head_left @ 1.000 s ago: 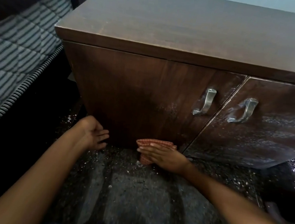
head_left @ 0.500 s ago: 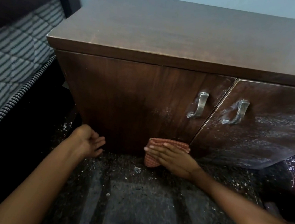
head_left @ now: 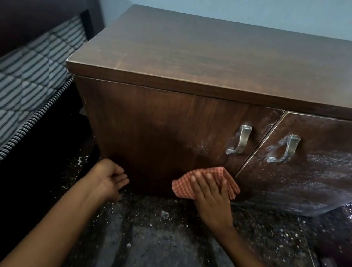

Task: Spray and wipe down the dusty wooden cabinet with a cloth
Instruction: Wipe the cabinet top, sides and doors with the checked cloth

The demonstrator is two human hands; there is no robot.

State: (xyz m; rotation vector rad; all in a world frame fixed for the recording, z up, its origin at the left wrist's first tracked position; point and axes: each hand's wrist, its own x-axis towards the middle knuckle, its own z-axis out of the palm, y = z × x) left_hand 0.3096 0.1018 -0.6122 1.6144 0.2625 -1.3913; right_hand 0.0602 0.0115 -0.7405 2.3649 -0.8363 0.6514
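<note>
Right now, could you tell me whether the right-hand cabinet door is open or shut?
Open: the right door swings outward from the left door, its lower edge angled forward.

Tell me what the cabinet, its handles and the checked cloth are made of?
Cabinet: looks like dark brown wood or wood-look laminate, with streaky grain and a pale worn edge; which one, I cannot tell. Handles: probably metal, silvery and shiny, dusted white. Checked cloth: woven fabric, likely cotton, soft and crumpled under the right hand.
</note>
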